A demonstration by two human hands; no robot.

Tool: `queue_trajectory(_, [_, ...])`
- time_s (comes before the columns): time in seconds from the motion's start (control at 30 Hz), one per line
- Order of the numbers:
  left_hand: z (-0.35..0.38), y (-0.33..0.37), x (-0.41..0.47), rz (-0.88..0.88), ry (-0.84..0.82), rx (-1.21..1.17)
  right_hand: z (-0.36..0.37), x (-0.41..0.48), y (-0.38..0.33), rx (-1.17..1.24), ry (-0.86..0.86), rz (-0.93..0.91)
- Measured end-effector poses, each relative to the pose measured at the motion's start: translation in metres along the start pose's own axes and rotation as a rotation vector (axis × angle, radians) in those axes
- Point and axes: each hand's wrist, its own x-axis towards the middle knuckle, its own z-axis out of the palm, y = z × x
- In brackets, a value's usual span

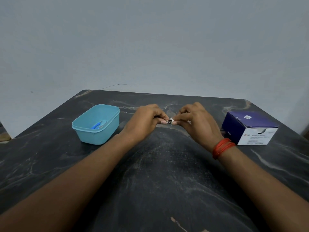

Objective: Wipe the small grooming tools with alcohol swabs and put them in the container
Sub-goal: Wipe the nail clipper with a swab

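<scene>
Above the dark table (158,190), the left hand (147,118) pinches a small shiny metal tool (168,122), the right hand (194,121) pinching a white swab (172,119) against its tip.

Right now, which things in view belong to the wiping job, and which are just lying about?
Job: small metal tool pinched by left hand; white swab pinched by right hand; light blue plastic container holding a blue-handled tool; blue-and-white cardboard box of alcohol swabs.
Lying about: red thread wristband; thin dark wire behind the dark marbled table.
</scene>
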Motion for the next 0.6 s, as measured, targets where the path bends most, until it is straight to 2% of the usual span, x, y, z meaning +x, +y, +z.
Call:
queue_trajectory(0.2, [-0.001, -0.003, 0.002, 0.071, 0.003, 0.076, -0.001, 0.002, -0.001, -0.014, -0.096, 0.033])
queue_trajectory(0.3, [-0.003, -0.003, 0.001, 0.021, 0.028, -0.001, -0.003, -0.001, 0.005, 0.009, -0.135, 0.081])
queue_trajectory(0.47, [0.003, 0.004, -0.002, -0.006, -0.005, -0.020, 0.000, -0.001, 0.000, 0.105, -0.064, 0.040])
queue_trajectory(0.6, [0.001, 0.001, -0.002, -0.066, 0.046, -0.088, -0.001, 0.001, 0.003, 0.070, -0.107, 0.068])
